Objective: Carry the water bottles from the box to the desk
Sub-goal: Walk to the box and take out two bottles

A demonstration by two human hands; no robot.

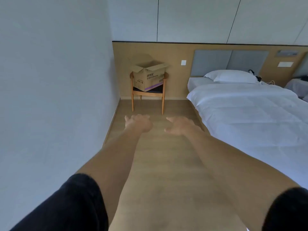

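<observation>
A brown cardboard box (148, 77) with its flaps open sits on a wooden chair (147, 93) against the far wall panel. Its inside is hidden from here, so no water bottles show. Both my arms stretch forward over the floor, well short of the chair. My left hand (139, 122) is empty with the fingers spread. Beside it, my right hand (179, 125) is also empty, fingers apart. No desk is in view.
A bed (250, 110) with white bedding and a pillow fills the right side. A plain wall (55, 80) runs along the left. Between them a strip of wooden floor (158, 164) leads to the chair.
</observation>
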